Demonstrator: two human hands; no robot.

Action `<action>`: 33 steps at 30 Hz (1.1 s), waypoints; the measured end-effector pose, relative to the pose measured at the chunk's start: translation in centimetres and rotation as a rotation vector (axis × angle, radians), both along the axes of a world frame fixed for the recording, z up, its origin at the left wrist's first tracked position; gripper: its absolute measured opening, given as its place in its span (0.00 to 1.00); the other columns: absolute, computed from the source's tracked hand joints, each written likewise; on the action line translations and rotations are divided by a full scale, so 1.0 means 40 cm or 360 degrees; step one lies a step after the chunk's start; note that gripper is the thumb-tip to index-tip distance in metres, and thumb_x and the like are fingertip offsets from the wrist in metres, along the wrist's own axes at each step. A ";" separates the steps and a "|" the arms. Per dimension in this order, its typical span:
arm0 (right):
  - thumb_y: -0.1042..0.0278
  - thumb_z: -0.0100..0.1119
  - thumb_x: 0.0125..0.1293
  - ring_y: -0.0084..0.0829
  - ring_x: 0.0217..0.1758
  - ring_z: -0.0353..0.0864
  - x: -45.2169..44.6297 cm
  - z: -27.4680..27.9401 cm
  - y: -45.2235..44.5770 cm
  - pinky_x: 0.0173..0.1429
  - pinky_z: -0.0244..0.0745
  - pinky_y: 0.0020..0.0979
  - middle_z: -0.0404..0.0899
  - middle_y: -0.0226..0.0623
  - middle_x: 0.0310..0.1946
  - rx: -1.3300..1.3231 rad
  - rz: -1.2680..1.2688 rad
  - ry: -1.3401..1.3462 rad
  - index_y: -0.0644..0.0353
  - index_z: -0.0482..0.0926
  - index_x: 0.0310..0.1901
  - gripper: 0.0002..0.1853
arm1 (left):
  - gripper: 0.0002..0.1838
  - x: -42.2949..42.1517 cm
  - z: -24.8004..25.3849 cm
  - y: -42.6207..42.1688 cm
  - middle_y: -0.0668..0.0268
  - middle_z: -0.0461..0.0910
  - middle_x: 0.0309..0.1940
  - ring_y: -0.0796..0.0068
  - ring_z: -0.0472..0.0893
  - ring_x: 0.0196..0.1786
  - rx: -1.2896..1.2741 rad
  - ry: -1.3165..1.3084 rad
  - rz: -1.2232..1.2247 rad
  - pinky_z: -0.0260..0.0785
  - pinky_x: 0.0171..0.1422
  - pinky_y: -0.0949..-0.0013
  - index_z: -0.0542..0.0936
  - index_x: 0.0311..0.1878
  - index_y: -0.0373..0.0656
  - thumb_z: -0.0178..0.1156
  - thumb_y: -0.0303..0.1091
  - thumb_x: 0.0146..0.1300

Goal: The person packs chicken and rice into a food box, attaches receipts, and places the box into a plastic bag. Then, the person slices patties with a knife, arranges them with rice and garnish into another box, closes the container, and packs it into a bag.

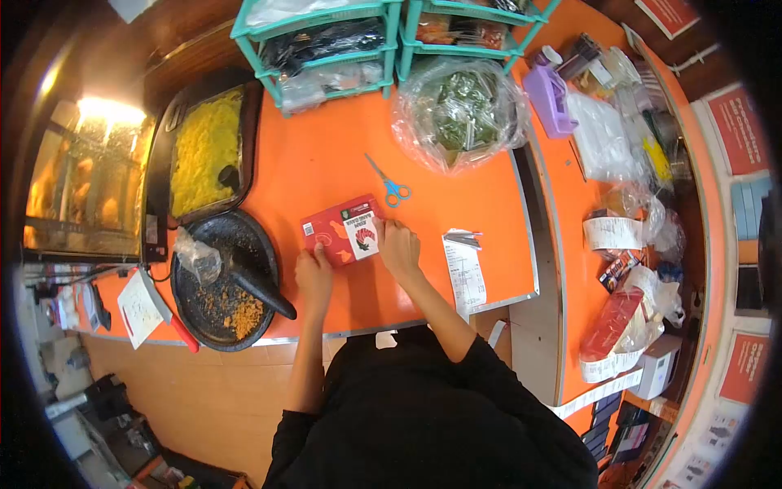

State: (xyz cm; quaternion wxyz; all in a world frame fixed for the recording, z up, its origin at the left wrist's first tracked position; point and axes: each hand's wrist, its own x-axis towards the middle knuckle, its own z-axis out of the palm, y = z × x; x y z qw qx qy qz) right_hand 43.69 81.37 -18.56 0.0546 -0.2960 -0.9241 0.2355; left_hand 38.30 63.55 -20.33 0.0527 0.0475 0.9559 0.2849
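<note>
A flat red cardboard food box [332, 232] with a white label on top lies on the orange counter in front of me. My left hand [314, 273] is closed at its lower left edge, thumb near the corner. At the right edge, my right hand [399, 247] has its fingers curled against the box beside the label. Blue-handled scissors [397, 192] lie partly spread just beyond my right hand. Paper receipts [465, 275] rest to the right, near the counter's front edge.
On the left are a stone mortar [186, 301] with a pestle [265, 292] and orange paste, a tray of yellow food [204, 155] and a lit glass cabinet [90, 191]. Leafy greens in a plastic bag [464, 114] sit behind, near teal racks [330, 53]. A red-handled knife [183, 332] overhangs the left edge.
</note>
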 end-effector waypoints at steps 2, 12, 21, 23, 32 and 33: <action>0.57 0.51 0.71 0.49 0.32 0.82 0.041 0.003 0.013 0.35 0.77 0.42 0.78 0.49 0.28 -0.0167 0.0056 0.0306 0.66 0.74 0.30 0.19 | 0.23 -0.004 0.019 -0.035 0.51 0.78 0.35 0.58 0.80 0.36 0.0443 0.0041 -0.0093 0.72 0.41 0.59 0.74 0.49 0.27 0.51 0.44 0.72; 0.62 0.60 0.65 0.46 0.42 0.83 0.012 -0.051 0.082 0.43 0.77 0.40 0.78 0.52 0.42 -0.1233 -0.0097 0.0111 0.64 0.75 0.47 0.15 | 0.21 -0.044 -0.016 -0.036 0.58 0.74 0.45 0.71 0.77 0.45 0.0496 -0.0057 0.0053 0.71 0.52 0.69 0.75 0.53 0.28 0.48 0.40 0.75; 0.84 0.60 0.59 0.29 0.51 0.81 0.036 0.025 0.042 0.49 0.81 0.28 0.76 0.41 0.49 -0.1307 0.0029 0.0873 0.57 0.66 0.56 0.24 | 0.22 -0.019 -0.025 -0.022 0.58 0.72 0.45 0.69 0.76 0.45 0.1029 0.0162 0.0113 0.71 0.49 0.70 0.76 0.50 0.27 0.48 0.41 0.75; 0.81 0.61 0.59 0.38 0.51 0.81 0.032 0.033 0.037 0.51 0.79 0.34 0.75 0.45 0.49 -0.1307 -0.0051 0.0844 0.58 0.67 0.56 0.24 | 0.22 -0.021 -0.034 -0.025 0.58 0.71 0.46 0.70 0.76 0.46 0.0973 0.0187 0.0108 0.71 0.50 0.71 0.76 0.52 0.27 0.48 0.41 0.74; 0.61 0.55 0.67 0.49 0.47 0.75 -0.075 0.008 0.040 0.52 0.71 0.44 0.75 0.46 0.43 -0.0657 -0.0029 0.0886 0.60 0.74 0.56 0.19 | 0.16 -0.103 0.056 0.038 0.59 0.74 0.45 0.68 0.75 0.49 0.1386 0.0172 0.0124 0.67 0.53 0.63 0.76 0.53 0.34 0.51 0.37 0.72; 0.63 0.55 0.68 0.47 0.45 0.75 -0.093 0.032 0.041 0.51 0.71 0.42 0.76 0.45 0.43 -0.0645 0.0064 0.1138 0.60 0.74 0.57 0.19 | 0.16 -0.126 0.051 0.044 0.59 0.74 0.45 0.68 0.75 0.49 0.1383 0.0166 0.0123 0.67 0.53 0.63 0.76 0.53 0.34 0.51 0.37 0.72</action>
